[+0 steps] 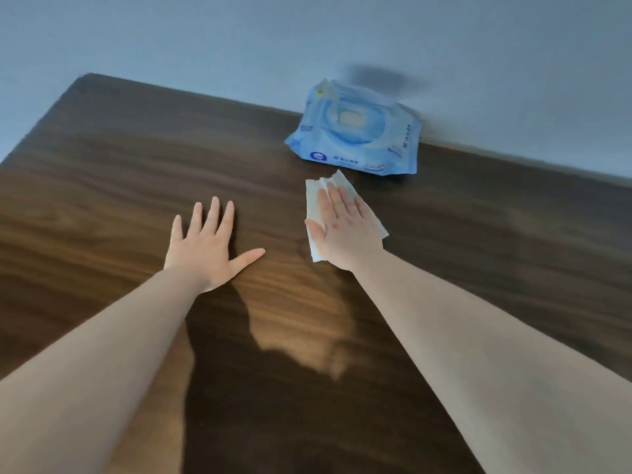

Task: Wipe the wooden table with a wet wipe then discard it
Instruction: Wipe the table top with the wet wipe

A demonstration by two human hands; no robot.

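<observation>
A dark wooden table (102, 186) fills most of the view. My right hand (345, 230) lies flat, palm down, pressing a white wet wipe (313, 203) onto the tabletop; the wipe's edges stick out around the fingers and palm. My left hand (208, 244) rests flat on the wood to the left, fingers spread, holding nothing. A blue pack of wet wipes (355, 131) lies just beyond the right hand at the table's far edge, against the wall.
A plain grey-blue wall (239, 39) runs along the table's far edge. The table's rounded far-left corner (85, 78) is in view. A light reflection and arm shadows lie on the wood between my forearms.
</observation>
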